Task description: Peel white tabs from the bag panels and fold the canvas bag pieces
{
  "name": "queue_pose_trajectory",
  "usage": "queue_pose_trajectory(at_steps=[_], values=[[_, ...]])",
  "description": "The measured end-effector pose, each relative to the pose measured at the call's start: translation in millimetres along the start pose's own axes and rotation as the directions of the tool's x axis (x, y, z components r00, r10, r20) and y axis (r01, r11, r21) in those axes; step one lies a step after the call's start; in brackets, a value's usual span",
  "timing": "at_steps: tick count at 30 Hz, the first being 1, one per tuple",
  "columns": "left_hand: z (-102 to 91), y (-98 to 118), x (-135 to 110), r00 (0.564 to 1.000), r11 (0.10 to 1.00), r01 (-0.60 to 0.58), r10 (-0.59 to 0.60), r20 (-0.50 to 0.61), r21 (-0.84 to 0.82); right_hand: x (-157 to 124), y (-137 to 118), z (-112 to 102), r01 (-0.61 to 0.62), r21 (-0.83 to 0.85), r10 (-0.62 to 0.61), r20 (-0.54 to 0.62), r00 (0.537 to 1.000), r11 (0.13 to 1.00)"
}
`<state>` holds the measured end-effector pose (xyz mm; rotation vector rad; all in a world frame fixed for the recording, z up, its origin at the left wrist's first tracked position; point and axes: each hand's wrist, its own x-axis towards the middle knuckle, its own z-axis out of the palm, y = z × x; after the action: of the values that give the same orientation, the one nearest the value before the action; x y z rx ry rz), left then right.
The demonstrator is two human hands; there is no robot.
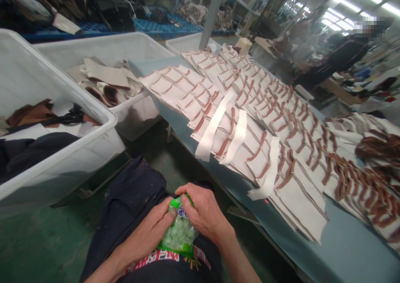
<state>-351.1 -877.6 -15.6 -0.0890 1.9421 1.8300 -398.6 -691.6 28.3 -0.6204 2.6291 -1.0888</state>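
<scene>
A small green plastic bag of pale round sweets rests on my lap, over dark trousers. My left hand pinches the bag's top left edge. On the other side, my right hand grips the top of the bag with its fingers curled over it. Both hands are closed on the bag. I am sitting beside a long blue-grey table to my right.
Rows of overlapping white fabric pieces with brown trim cover the table, with white strips laid across them. White plastic bins of fabric scraps stand to the left on a green floor. Another person is far back right.
</scene>
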Motion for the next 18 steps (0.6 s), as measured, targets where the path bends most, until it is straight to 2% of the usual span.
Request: queue_pose_trajectory(at_steps=[4, 7, 10, 15, 18], values=[[4.9, 5.1, 0.0, 0.995, 0.995, 0.021, -0.012, 0.098, -0.096, -6.7, -6.0, -7.5, 0.013, -0.026, -0.012, 0.016, 1.000, 1.000], [9.3, 5.5, 3.8, 0.997, 0.995, 0.043, -0.037, 0.065, -0.092, -5.5, -6.5, -13.8, 0.001, 0.060, -0.004, 0.042, 0.999, 0.998], [11.9, 4.0, 9.1, 0.999, 0.998, 0.012, -0.010, 0.033, -0.057, 1.2, -6.1, -18.6, 0.002, 0.131, -0.015, 0.096, 0.995, 0.991], [11.2, -1.3, 14.4, 1.000, 0.998, -0.004, 0.005, 0.014, -0.065, 11.5, -3.4, -18.5, 0.059, 0.141, -0.081, 0.158, 0.984, 0.988], [10.7, -4.5, 15.6, 1.000, 0.998, -0.001, 0.002, 0.013, -0.066, 14.3, 0.9, -16.0, 0.037, 0.162, -0.064, 0.168, 0.984, 0.986]])
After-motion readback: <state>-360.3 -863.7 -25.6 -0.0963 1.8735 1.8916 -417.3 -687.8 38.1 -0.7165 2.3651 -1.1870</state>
